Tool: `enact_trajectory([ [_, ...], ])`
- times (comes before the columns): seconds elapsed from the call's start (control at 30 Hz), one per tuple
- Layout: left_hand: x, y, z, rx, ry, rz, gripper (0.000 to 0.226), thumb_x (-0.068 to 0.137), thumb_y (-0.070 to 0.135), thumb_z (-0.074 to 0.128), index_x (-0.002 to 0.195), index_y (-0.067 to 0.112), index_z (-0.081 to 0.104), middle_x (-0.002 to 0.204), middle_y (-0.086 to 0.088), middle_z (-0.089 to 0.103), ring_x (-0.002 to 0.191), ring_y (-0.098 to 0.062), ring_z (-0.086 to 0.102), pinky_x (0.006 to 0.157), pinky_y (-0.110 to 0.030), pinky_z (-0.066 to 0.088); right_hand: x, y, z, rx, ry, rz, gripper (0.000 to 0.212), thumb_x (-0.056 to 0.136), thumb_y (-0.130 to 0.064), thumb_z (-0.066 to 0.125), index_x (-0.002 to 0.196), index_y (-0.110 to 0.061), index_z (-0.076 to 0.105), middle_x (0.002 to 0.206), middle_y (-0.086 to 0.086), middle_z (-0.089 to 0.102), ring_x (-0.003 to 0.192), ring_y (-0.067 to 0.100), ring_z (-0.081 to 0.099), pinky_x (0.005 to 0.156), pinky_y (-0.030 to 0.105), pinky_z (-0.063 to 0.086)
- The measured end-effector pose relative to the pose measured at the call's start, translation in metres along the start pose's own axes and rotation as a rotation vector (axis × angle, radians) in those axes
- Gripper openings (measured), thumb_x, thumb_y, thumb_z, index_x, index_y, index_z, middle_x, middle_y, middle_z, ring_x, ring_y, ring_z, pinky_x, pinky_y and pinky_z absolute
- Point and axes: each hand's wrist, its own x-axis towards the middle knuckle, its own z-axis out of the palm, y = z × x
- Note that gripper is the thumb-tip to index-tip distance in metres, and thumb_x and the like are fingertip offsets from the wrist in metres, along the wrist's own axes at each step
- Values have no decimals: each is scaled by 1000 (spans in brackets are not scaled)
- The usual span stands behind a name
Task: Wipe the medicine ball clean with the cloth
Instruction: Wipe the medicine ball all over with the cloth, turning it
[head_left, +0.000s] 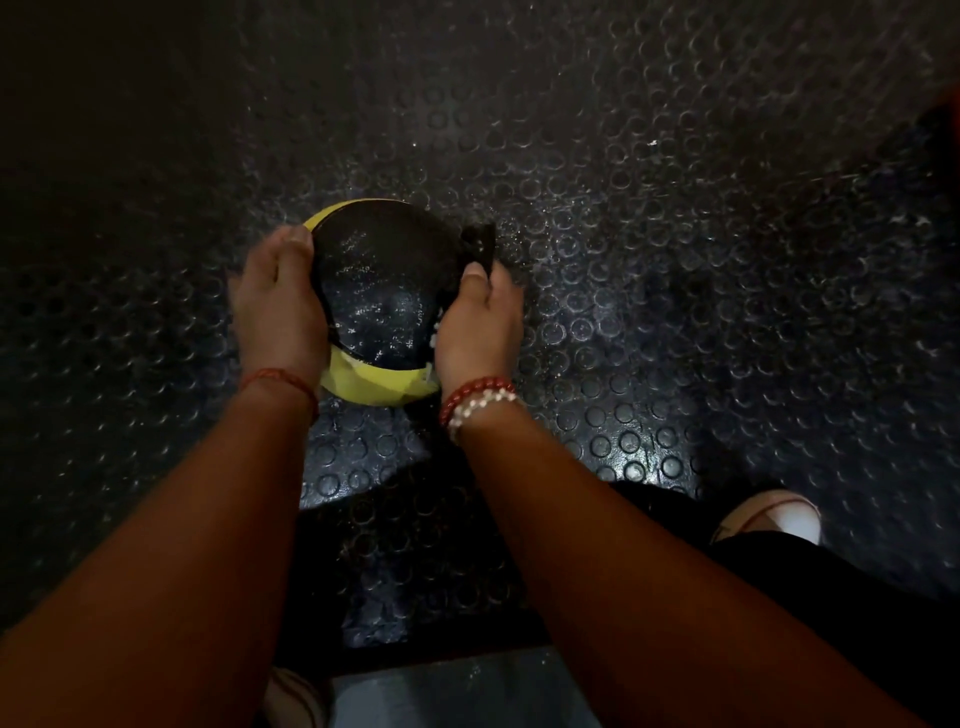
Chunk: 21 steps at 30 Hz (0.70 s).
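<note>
The round black-and-yellow medicine ball lies between both hands, low over the studded rubber floor. The left hand cups its left side. The right hand pinches a dark cloth against its upper right side.

Medicine ball black, yellow bands; floor dark, round-studded; cloth possibly black.

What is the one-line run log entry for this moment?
left hand holds medicine ball on its left side | right hand pinches cloth at ball's right edge | studded floor beneath
</note>
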Motion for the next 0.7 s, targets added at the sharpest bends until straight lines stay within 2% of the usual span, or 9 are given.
enact_trajectory([
  [0.07,0,0,2,-15,-6,-11,43,98,44,46,122,15,67,129,-14,58,113,-20,58,90,-19,43,17,-1,-6,66,-42,130,34,99,-29,40,120,-13,60,120,5,60,104,19,58,94,38,47],
  [0.13,0,0,3,-33,-16,-30,42,98,43,47,120,13,67,128,-14,58,110,-17,58,80,-9,43,29,3,-11,135,-82,318,34,99,-23,41,123,-7,58,126,9,59,115,24,55,101,37,43],
  [0.33,0,3,1,-76,23,-88,45,89,53,48,118,27,69,130,-4,59,113,-12,58,105,-30,43,4,16,-1,286,-14,505,43,101,-34,34,135,-12,48,139,7,49,126,26,48,108,39,36],
  [0.4,-1,4,3,-86,33,-87,38,91,50,51,118,31,69,129,-1,59,110,-6,57,106,-29,43,-11,18,6,281,44,437,47,100,-39,32,141,-17,38,146,3,40,131,24,42,109,40,33],
  [0.47,-1,5,3,-79,38,-80,40,89,53,51,117,32,69,128,-2,60,110,-8,59,106,-31,44,-23,17,9,207,75,279,49,100,-39,33,145,-19,31,151,0,31,135,20,35,108,31,28],
  [0.53,-2,7,4,-47,29,-71,46,85,57,48,116,30,70,125,-5,62,110,-14,60,104,-35,46,-30,13,8,98,76,80,47,100,-35,35,146,-20,32,152,-2,27,138,16,30,103,22,24],
  [0.6,-2,9,5,-49,30,-63,50,82,59,47,114,30,70,123,-5,62,109,-15,60,102,-34,47,-28,11,4,1,48,-120,45,100,-31,37,144,-21,38,152,-3,28,138,15,30,108,25,25],
  [0.67,-1,8,8,-63,25,-54,49,84,58,47,116,29,69,126,-6,61,109,-14,59,98,-22,45,-16,4,1,-46,16,-233,42,100,-29,38,140,-22,44,148,-2,35,133,16,37,109,32,34],
  [0.7,-1,7,9,-44,0,-36,48,88,55,48,120,26,68,129,-8,59,108,-12,57,92,-10,42,-8,3,0,-56,1,-240,40,100,-29,38,138,-22,47,144,-2,39,128,15,42,105,33,38],
])
